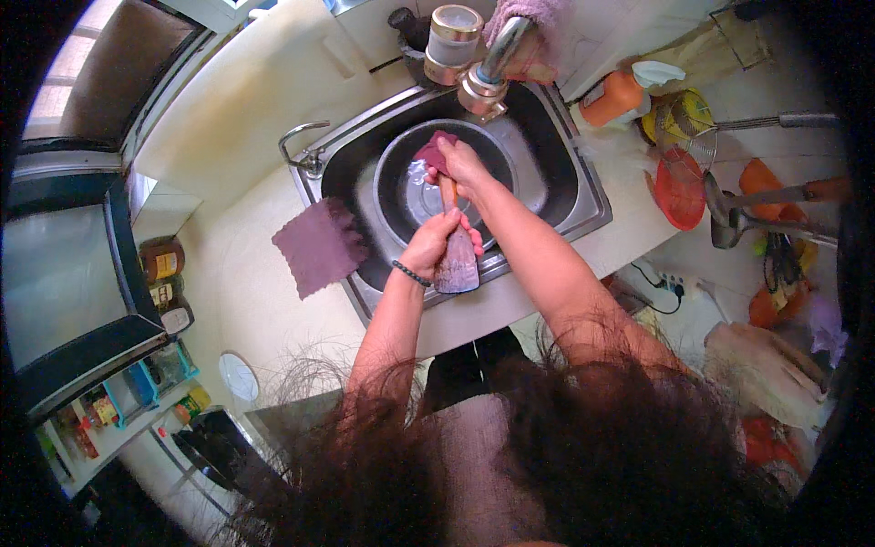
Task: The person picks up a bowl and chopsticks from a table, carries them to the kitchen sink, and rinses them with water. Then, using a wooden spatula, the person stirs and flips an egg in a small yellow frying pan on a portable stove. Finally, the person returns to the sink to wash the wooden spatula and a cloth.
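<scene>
My right hand (459,163) grips a dark red cloth (433,152) wrapped about the upper end of a wooden handle (448,191). The handle belongs to a tool with a broad, flat metal blade (456,270), which looks like a spatula or turner. My left hand (437,239) holds the tool where handle and blade meet, and the blade points back towards me over the sink's front rim. Both hands are above a round metal basin (386,184) that stands in the stainless steel sink (557,171). Glints show inside the basin; whether it holds water I cannot tell.
A faucet (482,92) hangs over the sink's back, beside a glass jar (453,41). A small curved tap (307,154) stands at the left corner. A purple cloth (321,247) lies on the counter at left. An orange spray bottle (608,99) and hanging utensils (724,212) are at right.
</scene>
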`<state>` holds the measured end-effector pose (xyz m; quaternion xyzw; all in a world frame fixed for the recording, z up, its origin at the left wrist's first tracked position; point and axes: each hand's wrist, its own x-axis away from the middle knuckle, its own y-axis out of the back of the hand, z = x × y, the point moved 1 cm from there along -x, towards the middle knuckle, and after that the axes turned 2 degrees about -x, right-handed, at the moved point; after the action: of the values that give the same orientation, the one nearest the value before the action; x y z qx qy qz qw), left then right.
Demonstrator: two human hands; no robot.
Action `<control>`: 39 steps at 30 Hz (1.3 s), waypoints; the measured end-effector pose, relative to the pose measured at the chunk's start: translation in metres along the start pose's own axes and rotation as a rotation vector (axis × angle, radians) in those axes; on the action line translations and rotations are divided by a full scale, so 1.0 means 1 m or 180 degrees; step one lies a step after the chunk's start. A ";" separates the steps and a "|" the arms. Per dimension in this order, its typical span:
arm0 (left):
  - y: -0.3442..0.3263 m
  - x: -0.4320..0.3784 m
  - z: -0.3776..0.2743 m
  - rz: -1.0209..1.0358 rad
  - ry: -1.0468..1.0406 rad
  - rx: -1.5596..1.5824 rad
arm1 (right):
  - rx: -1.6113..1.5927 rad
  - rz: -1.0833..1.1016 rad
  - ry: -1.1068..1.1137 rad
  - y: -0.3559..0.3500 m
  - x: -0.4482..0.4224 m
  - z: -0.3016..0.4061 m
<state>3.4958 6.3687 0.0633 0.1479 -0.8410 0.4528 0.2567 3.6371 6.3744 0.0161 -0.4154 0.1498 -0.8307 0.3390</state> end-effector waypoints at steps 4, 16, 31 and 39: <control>0.030 0.000 -0.002 0.0188 -0.0163 -0.0067 | 0.0350 0.0570 -0.0558 -0.002 0.033 -0.036; 0.039 0.017 -0.002 -0.0023 0.0252 -0.0315 | -0.0089 -0.0165 -0.0070 -0.024 0.035 -0.044; 0.017 -0.004 0.010 -0.1290 -0.0027 -0.2218 | 0.1551 -0.0744 0.0706 -0.006 -0.028 -0.041; 0.015 -0.004 0.018 -0.2476 -0.0177 -0.4909 | 0.3307 -0.1229 0.0766 0.003 -0.014 -0.060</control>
<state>3.4868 6.3618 0.0429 0.2208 -0.8090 -0.3681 0.4014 3.5964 6.3794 -0.0304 -0.1163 -0.3197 -0.8837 0.3214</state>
